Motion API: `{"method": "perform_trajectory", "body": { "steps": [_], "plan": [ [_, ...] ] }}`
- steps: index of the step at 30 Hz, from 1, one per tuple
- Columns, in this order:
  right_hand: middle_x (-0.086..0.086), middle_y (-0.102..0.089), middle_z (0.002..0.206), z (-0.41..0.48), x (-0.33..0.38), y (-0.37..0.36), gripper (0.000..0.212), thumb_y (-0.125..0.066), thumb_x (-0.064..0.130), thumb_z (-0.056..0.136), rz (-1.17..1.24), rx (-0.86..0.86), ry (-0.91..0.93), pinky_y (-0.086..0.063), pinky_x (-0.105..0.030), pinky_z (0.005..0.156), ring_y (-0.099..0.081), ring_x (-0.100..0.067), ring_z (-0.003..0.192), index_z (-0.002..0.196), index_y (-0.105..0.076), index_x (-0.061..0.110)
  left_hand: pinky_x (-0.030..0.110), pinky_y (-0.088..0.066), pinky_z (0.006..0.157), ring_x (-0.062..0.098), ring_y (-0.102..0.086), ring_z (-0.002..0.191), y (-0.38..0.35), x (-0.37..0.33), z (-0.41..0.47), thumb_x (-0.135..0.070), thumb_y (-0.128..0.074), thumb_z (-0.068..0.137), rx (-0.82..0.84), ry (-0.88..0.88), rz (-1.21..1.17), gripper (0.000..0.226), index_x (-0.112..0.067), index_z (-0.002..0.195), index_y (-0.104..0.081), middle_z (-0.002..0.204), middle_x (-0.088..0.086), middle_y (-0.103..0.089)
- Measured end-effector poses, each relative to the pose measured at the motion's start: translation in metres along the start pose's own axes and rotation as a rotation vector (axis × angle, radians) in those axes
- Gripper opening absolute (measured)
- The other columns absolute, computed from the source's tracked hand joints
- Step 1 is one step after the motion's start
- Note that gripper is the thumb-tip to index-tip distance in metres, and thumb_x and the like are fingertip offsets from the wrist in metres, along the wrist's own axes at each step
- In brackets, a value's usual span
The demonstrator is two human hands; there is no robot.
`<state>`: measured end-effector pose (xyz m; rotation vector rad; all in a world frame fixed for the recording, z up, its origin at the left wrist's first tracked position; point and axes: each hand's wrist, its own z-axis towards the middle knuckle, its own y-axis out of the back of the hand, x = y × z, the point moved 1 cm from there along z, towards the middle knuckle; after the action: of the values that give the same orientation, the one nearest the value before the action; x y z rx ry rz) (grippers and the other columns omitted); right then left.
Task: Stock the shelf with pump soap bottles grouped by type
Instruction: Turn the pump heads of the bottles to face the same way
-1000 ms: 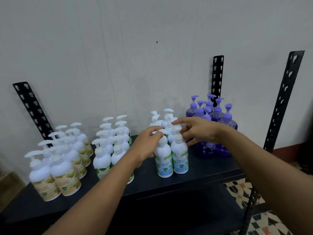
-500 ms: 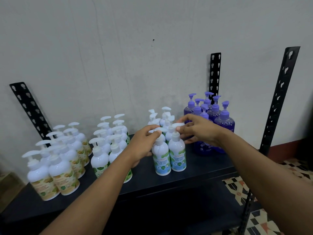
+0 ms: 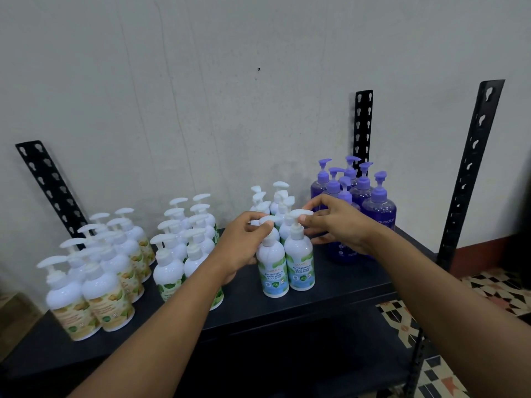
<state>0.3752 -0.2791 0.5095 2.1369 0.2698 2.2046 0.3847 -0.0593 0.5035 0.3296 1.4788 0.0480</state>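
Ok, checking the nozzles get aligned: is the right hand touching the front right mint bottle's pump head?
Touching. The head view shows the right hand pinching the pump head of the front right mint bottle between thumb and forefinger.

Two white cool-mint bottles (image 3: 272,271) stand upright side by side on the black shelf (image 3: 344,284); labels forward.

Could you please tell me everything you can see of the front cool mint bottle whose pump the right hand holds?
The cool mint bottle is glossy white plastic with a white pump head and a blue-green label reading ANTIBACTERIAL HAND WASH COOL MINT. It stands upright near the front of the black shelf, close beside its twin. The right hand pinches its pump head between thumb and forefinger.
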Motion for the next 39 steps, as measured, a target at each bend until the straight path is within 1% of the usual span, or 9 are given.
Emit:
{"method": "perform_trajectory", "body": {
  "steps": [3,7,12,15,18,24,30,34,39],
  "plan": [
    [-0.012,-0.075,0.109,-0.001,0.001,0.0,0.031,-0.072,0.017,0.093,-0.005,0.001,-0.004,-0.061,-0.046,0.088,-0.074,-0.028,0.099,0.118,-0.056,0.011,0.04,-0.063,0.08,0.019,-0.07,0.104,0.0,0.0,0.0,-0.036,-0.065,0.098,-0.001,-0.004,0.012,0.019,-0.031,0.116,-0.063,0.118,0.002,-0.067],
    [-0.012,-0.074,0.111,0.0,0.001,0.002,0.031,-0.072,0.017,0.094,0.002,0.024,-0.027,-0.061,-0.046,0.089,-0.074,-0.029,0.1,0.12,-0.056,0.011,0.047,-0.062,0.086,0.02,-0.07,0.105,0.001,0.001,0.001,-0.039,-0.067,0.096,0.0,0.002,0.032,0.021,-0.032,0.115,-0.062,0.119,0.002,-0.067],
    [-0.003,-0.068,0.122,0.008,0.006,0.009,0.033,-0.066,0.038,0.096,0.057,-0.02,-0.035,-0.055,-0.043,0.099,-0.068,-0.024,0.109,0.12,-0.062,0.016,0.048,-0.059,0.092,0.017,-0.07,0.106,0.01,-0.005,0.009,-0.056,-0.066,0.091,-0.085,0.022,-0.013,0.04,-0.029,0.12,-0.057,0.118,-0.002,-0.067],
    [-0.008,-0.065,0.127,0.025,0.008,0.012,0.031,-0.062,0.036,0.098,0.144,-0.117,-0.048,-0.054,-0.04,0.096,-0.063,-0.022,0.105,0.122,-0.064,0.017,0.047,-0.059,0.092,0.018,-0.068,0.106,0.017,-0.014,0.021,-0.047,-0.065,0.095,-0.202,-0.005,-0.04,0.032,-0.023,0.114,-0.057,0.113,-0.003,-0.066],
    [-0.009,-0.064,0.126,0.04,0.007,0.011,0.029,-0.06,0.032,0.098,0.148,-0.143,-0.095,-0.053,-0.041,0.095,-0.061,-0.023,0.105,0.122,-0.064,0.017,0.046,-0.06,0.091,0.021,-0.064,0.11,0.017,-0.019,0.033,-0.038,-0.07,0.093,-0.206,0.01,-0.017,0.036,-0.019,0.12,-0.055,0.116,-0.001,-0.06],
    [-0.009,-0.066,0.128,0.057,0.003,0.006,0.03,-0.057,0.032,0.097,0.026,0.0,-0.18,-0.05,-0.046,0.104,-0.063,-0.031,0.119,0.123,-0.065,0.02,0.04,-0.059,0.084,0.025,-0.063,0.112,0.01,-0.016,0.055,-0.038,-0.076,0.089,-0.124,0.098,0.047,0.039,-0.017,0.116,-0.058,0.125,0.003,-0.061],
    [-0.014,-0.068,0.125,0.059,0.009,0.002,0.022,-0.055,0.026,0.101,0.039,0.052,-0.169,-0.056,-0.042,0.095,-0.066,-0.026,0.098,0.12,-0.065,0.025,0.048,-0.06,0.086,0.037,-0.071,0.107,0.006,-0.017,0.061,-0.029,-0.078,0.089,-0.09,0.09,0.054,0.034,-0.01,0.112,-0.063,0.114,0.013,-0.071],
    [-0.011,-0.07,0.11,0.061,0.008,0.004,0.02,-0.05,0.024,0.103,0.033,0.028,-0.173,-0.059,-0.041,0.087,-0.068,-0.025,0.089,0.119,-0.061,0.018,0.043,-0.06,0.081,0.027,-0.069,0.088,0.004,-0.018,0.062,-0.026,-0.073,0.093,-0.075,0.073,0.073,0.026,-0.01,0.111,-0.064,0.104,0.008,-0.071],
    [-0.017,-0.07,0.118,0.062,0.006,0.005,0.022,-0.046,0.024,0.103,0.056,0.015,-0.18,-0.061,-0.041,0.082,-0.068,-0.026,0.086,0.122,-0.058,0.02,0.041,-0.057,0.083,0.023,-0.065,0.088,0.006,-0.015,0.06,-0.024,-0.068,0.097,-0.013,0.097,0.044,0.021,-0.011,0.113,-0.066,0.104,0.008,-0.069]
  ]
}}
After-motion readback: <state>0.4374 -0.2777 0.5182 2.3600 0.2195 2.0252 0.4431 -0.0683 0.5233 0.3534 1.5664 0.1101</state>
